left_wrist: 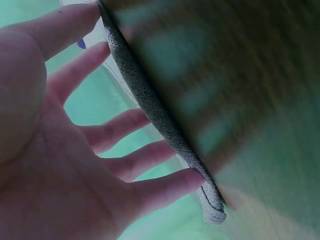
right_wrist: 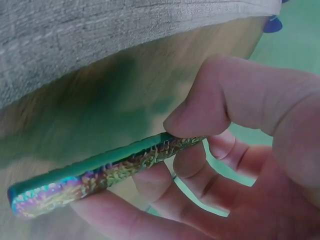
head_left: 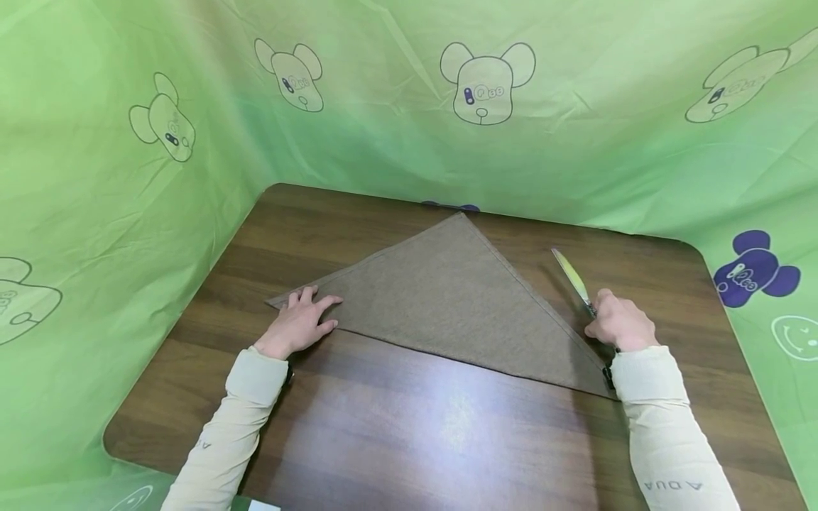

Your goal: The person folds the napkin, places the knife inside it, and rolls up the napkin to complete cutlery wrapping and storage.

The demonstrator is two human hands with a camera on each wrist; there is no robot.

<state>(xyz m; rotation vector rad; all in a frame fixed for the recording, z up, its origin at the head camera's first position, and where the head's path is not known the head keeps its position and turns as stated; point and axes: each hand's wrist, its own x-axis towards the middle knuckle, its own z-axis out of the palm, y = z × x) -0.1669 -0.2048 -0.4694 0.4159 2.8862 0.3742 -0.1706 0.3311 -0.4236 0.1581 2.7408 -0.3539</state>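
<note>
The brown cloth [head_left: 454, 298] lies flat on the wooden table [head_left: 396, 433], folded into a triangle: the apex points toward the far table edge, and the long folded edge runs from the left corner diagonally down to the right corner near the right sleeve [head_left: 664, 426]. The left hand [head_left: 300, 323] rests on the left corner with fingers straight and spread; the left wrist view shows the fingertips [left_wrist: 192, 179] touching the doubled cloth edge [left_wrist: 150, 107]. The right hand [head_left: 621, 323] sits just beside the right sloping edge of the cloth, off the fabric, and pinches a long, thin, flat tool [head_left: 573, 279] between thumb and curled fingers; the right wrist view shows the iridescent patterned strip [right_wrist: 100, 175] held low over the tabletop, its free end pointing toward the far edge. Bare table surface extends in front of the folded edge toward the person, along both sides, and in a narrow band behind the apex. A green printed sheet [head_left: 396, 121] encloses the table on three sides.
</note>
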